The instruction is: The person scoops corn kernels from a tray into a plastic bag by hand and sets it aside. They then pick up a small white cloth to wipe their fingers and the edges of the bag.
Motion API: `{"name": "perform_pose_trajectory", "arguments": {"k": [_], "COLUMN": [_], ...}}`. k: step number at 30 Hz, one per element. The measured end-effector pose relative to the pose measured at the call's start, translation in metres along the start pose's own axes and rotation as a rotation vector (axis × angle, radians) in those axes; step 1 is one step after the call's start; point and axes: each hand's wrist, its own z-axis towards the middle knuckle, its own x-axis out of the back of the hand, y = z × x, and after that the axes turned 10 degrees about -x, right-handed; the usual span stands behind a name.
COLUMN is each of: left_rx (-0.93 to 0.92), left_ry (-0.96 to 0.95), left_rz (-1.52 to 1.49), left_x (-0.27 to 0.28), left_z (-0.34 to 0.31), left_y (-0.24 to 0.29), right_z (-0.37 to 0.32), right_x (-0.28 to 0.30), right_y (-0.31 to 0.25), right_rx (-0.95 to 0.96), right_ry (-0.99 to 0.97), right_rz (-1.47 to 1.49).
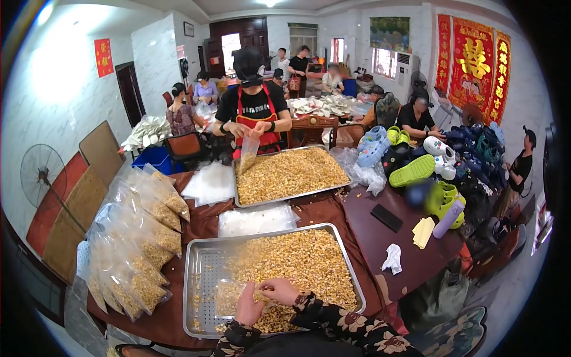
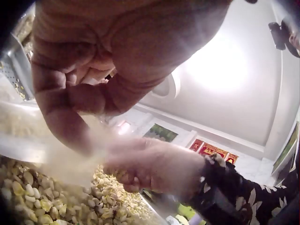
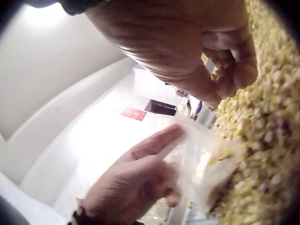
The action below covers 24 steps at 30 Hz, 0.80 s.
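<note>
My left hand (image 1: 248, 306) grips the edge of a clear plastic bag (image 1: 227, 297) low over the near tray. Yellow kernels, like dried corn, lie inside the bag. The right hand (image 1: 281, 291) is beside the bag's mouth, its fingers curled, and yellow bits show between its fingertips in the right wrist view. Below both hands spreads a thick layer of corn kernels (image 1: 291, 256) in a perforated metal tray (image 1: 205, 268). From the left wrist view, the bag's film (image 2: 28, 140) stretches out from under the left fingers, partly blurred.
Filled bags of kernels (image 1: 134, 256) stand at the left. Flat empty bags (image 1: 259, 220) lie behind the tray. Across the table a person (image 1: 253, 113) fills a bag over a second tray (image 1: 291, 175). A phone (image 1: 386, 218), tissue (image 1: 392, 259) and clogs (image 1: 413, 169) are at the right.
</note>
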Motion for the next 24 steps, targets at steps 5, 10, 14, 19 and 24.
{"name": "perform_pose_trajectory", "arguments": {"k": [5, 10, 14, 19, 24], "left_rx": [0.048, 0.021, 0.045, -0.001, -0.252], "left_ry": [0.018, 0.097, 0.077, 0.045, 0.090], "left_rz": [-0.071, -0.125, -0.071, 0.000, 0.237], "left_x": [0.005, 0.000, 0.006, -0.001, -0.012], "left_z": [0.004, 0.006, 0.012, 0.012, 0.013], "left_y": [-0.012, -0.021, -0.017, -0.013, -0.066], "right_z": [-0.001, -0.017, -0.031, -0.045, -0.015], "right_x": [0.004, 0.041, 0.054, 0.037, 0.021], "right_y": [-0.012, 0.025, 0.033, 0.033, 0.090], "right_rx": [0.061, -0.053, -0.209, -0.134, -0.040], "right_ry": [-0.007, 0.153, 0.065, -0.017, 0.083], "right_rz": [-0.056, -0.495, -0.651, -0.538, -0.357]}}
